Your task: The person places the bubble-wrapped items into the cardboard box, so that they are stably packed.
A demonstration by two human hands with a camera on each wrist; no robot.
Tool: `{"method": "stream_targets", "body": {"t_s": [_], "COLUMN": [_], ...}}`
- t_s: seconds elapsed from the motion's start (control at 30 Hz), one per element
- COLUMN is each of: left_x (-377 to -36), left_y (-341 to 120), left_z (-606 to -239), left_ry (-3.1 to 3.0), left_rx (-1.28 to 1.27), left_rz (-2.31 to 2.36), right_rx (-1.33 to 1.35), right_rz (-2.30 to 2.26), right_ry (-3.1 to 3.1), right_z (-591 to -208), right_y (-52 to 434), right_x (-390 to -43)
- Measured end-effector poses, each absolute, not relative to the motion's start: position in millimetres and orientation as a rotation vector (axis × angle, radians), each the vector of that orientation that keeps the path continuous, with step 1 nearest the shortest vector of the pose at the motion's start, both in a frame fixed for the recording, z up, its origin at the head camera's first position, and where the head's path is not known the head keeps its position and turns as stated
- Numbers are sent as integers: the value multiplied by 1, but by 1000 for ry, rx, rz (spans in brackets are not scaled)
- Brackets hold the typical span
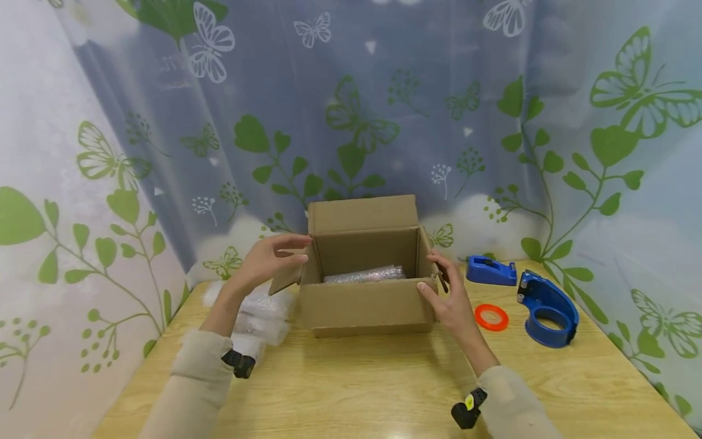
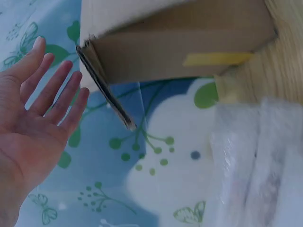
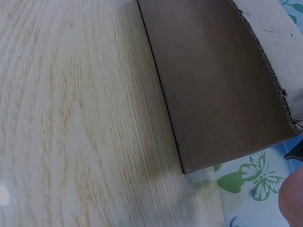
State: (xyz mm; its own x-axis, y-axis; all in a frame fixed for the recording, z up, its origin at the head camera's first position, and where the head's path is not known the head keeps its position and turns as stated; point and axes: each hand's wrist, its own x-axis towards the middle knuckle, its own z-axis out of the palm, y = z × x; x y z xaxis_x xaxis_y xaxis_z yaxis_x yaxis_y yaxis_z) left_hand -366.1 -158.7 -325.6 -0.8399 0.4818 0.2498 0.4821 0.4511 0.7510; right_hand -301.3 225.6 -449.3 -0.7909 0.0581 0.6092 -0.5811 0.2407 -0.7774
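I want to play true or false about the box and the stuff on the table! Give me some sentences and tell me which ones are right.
1. The cardboard box is open at the top. True.
2. The box is empty. False: a clear, crinkly wrapped bundle lies inside.
3. The left hand is at the box's left side flap. True.
4. The right hand holds the orange tape roll. False: the roll lies on the table, and that hand is at the box's right side.
5. Two blue tape dispensers, a small one and a big one, sit right of the box. True.
6. The table is made of glass. False: it looks like light wood.
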Motion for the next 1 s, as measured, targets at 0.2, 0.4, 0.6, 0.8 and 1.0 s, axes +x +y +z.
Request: {"method": "stream_targets", "body": {"t_s": [0.2, 0.4, 0.6, 0.8, 1.0], "left_x": [-358, -348, -342, -337, -331], "left_y": [-176, -195, -218, -245, -265], "left_z": [-333, -347, -360, -377, -389], "left_ry": [-2668, -2697, -2728, -2744, -2732], "left_rx": [-908, -874, -862, -831, -782], "left_rz": [-1396, -1376, -1289, -1176, -1146], "right_rx": [455, 467, 463, 448, 453], "right_rz": [1601, 1609, 1614, 1629, 1643], "right_ry": [-1998, -1988, -1989, -1985, -1978], "right_z": [-449, -450, -452, -454, -453], "right_y": [227, 226, 226, 226, 226], "right_x": [-301, -303, -303, -305, -305]}}
